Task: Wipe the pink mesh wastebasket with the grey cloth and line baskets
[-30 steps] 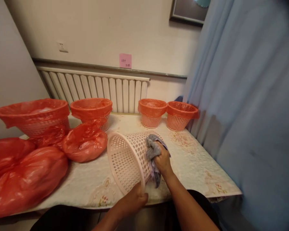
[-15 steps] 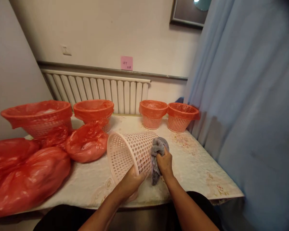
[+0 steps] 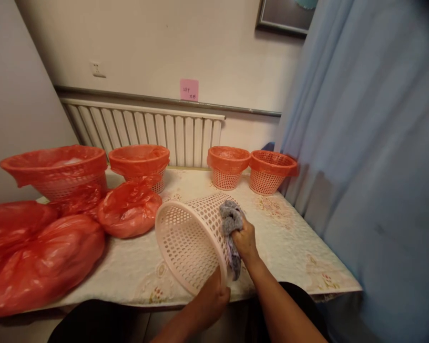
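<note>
Floral tablecloth (image 3: 279, 259); lower centre, left hand (image 3: 213, 296) clasps a tipped basket (image 3: 189, 240) by its rim, right hand (image 3: 246, 240) closed round grey cloth (image 3: 231, 220) against it; slackened rim-hold could let it roll

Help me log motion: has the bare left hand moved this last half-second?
Yes: the left hand shifted right and downward against the square pink paper note.

The left hand (image 3: 212, 296) grips the near side of the basket's (image 3: 211, 210) rim, though how its fingers wrap is hard to make out. The right hand (image 3: 246, 239) is curled beside the basket's outer wall. Both bare forearms (image 3: 277, 293) slant up toward the basket.
</note>
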The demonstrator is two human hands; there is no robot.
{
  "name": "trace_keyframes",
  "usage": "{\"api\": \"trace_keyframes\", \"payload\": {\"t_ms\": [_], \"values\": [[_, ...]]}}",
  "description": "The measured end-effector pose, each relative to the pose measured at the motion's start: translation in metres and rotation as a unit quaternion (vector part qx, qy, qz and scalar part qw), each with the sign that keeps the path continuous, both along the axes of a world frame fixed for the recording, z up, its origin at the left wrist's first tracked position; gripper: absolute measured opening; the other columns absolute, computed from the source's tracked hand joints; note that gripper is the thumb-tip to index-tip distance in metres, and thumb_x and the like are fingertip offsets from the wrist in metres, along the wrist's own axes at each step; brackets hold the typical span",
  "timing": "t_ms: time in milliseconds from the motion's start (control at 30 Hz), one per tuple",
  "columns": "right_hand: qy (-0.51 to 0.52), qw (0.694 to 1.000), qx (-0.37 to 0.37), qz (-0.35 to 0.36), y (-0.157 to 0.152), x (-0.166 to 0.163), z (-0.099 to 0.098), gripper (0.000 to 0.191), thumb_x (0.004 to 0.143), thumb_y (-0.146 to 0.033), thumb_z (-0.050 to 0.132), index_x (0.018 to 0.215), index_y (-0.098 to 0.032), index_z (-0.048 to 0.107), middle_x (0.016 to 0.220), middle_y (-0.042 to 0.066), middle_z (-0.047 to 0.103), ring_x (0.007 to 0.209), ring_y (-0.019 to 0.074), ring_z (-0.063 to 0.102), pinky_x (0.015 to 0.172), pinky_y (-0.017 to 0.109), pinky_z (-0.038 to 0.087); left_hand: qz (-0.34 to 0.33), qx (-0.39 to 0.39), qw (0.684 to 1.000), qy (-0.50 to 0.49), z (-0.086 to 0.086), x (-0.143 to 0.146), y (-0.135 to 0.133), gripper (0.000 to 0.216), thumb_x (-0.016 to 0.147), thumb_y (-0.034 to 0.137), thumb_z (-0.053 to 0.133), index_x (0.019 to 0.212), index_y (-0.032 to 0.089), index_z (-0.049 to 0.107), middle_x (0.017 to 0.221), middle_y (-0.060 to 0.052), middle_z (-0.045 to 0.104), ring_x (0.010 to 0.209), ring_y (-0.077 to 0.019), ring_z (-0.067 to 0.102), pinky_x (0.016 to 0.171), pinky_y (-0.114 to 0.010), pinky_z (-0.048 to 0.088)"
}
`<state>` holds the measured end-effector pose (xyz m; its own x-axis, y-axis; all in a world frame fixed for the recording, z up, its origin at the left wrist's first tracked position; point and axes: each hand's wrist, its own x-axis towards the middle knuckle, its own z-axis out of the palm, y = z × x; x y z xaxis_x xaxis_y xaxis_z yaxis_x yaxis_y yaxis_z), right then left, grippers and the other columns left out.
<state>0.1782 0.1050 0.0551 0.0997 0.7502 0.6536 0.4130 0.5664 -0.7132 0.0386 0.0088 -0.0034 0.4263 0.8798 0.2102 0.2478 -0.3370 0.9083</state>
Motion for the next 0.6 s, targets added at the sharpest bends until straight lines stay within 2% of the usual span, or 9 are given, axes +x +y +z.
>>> {"api": "trace_keyframes", "payload": {"t_ms": [100,233,300,367,433,500,600], "values": [[0.057,0.989,-0.093,-0.097,0.018,0.012,-0.007,0.028,0.071,-0.021,0.053,0.092,-0.019,0.07,0.087,0.003,0.072,0.081,0.0209,0.063,0.076,0.03,0.049,-0.003,-0.013,1.0,-0.014,0.005,0.003,-0.003,0.068,0.07,0.006,0.054,0.136,0.019,0.048,0.14,-0.009,0.055,0.134,-0.0299,0.041,0.119,-0.051,0.02],[0.085,0.978,-0.122,-0.147,0.027,0.017,-0.014,0.027,0.071,-0.026,0.053,0.09,-0.017,0.07,0.083,0.004,0.073,0.078,0.0222,0.064,0.071,0.03,0.048,0.017,-0.041,0.997,-0.062,0.044,0.001,-0.002,0.063,0.075,0.012,0.056,0.137,0.017,0.047,0.14,-0.01,0.055,0.133,-0.0289,0.045,0.116,-0.048,0.029],[0.086,0.976,-0.128,-0.151,0.025,0.014,-0.016,0.028,0.071,-0.025,0.054,0.092,-0.018,0.07,0.084,0.004,0.073,0.079,0.0227,0.064,0.073,0.031,0.048,0.042,-0.057,0.993,-0.096,0.065,-0.002,0.001,0.061,0.079,0.015,0.054,0.14,0.017,0.043,0.143,-0.01,0.052,0.134,-0.0275,0.043,0.117,-0.047,0.027],[0.068,0.983,-0.12,-0.12,0.017,0.007,-0.015,0.03,0.07,-0.022,0.054,0.095,-0.019,0.071,0.087,0.004,0.073,0.082,0.0227,0.065,0.077,0.033,0.049,0.066,-0.068,0.989,-0.113,0.077,-0.006,0.004,0.059,0.082,0.019,0.053,0.141,0.016,0.042,0.144,-0.011,0.051,0.135,-0.027,0.042,0.118,-0.046,0.025],[0.031,0.995,-0.084,-0.047,0.005,0.0,-0.012,0.038,0.068,-0.016,0.053,0.101,-0.02,0.07,0.097,0.004,0.072,0.092,0.0227,0.065,0.087,0.035,0.049,0.085,-0.069,0.988,-0.113,0.081,-0.009,0.006,0.058,0.083,0.022,0.053,0.14,0.015,0.043,0.142,-0.011,0.053,0.135,-0.0277,0.042,0.119,-0.047,0.023],[-0.01,0.999,-0.026,0.043,-0.01,-0.008,-0.005,0.045,0.067,-0.011,0.052,0.108,-0.021,0.069,0.109,0.005,0.07,0.104,0.0223,0.063,0.097,0.036,0.046,0.099,-0.063,0.988,-0.096,0.078,-0.009,0.005,0.056,0.081,0.022,0.055,0.136,0.015,0.047,0.138,-0.011,0.056,0.133,-0.0285,0.044,0.118,-0.046,0.023],[-0.043,0.988,0.043,0.142,-0.029,-0.015,0.008,0.043,0.071,-0.011,0.053,0.109,-0.023,0.069,0.112,0.004,0.069,0.105,0.0215,0.062,0.098,0.037,0.046,0.097,-0.056,0.992,-0.059,0.068,-0.004,0.002,0.046,0.078,0.018,0.056,0.124,0.015,0.057,0.13,-0.01,0.062,0.127,-0.0287,0.05,0.115,-0.043,0.031]]}}
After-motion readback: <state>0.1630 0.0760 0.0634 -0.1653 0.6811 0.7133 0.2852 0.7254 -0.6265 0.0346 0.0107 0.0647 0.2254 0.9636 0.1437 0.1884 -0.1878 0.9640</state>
